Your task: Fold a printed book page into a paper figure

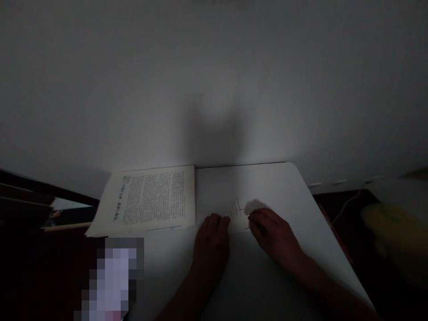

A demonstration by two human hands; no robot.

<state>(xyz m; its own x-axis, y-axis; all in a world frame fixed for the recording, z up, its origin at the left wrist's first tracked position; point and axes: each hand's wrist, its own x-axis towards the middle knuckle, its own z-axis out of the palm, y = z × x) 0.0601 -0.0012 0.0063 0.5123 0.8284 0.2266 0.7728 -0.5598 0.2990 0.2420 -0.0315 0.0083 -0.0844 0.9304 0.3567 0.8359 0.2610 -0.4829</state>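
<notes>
Flanking a small piece of printed paper (235,213), the left hand (212,234) and right hand (271,234) stand apart, fingers curled at its opposite edges; whether either pinches it, I cannot tell. Beneath both lies a white table (267,185). Just beyond the left hand, to its left, sits a stack of printed pages (155,198). Well right of the right hand runs a pale cable (347,204); ahead of both rises a wall (214,58).
</notes>
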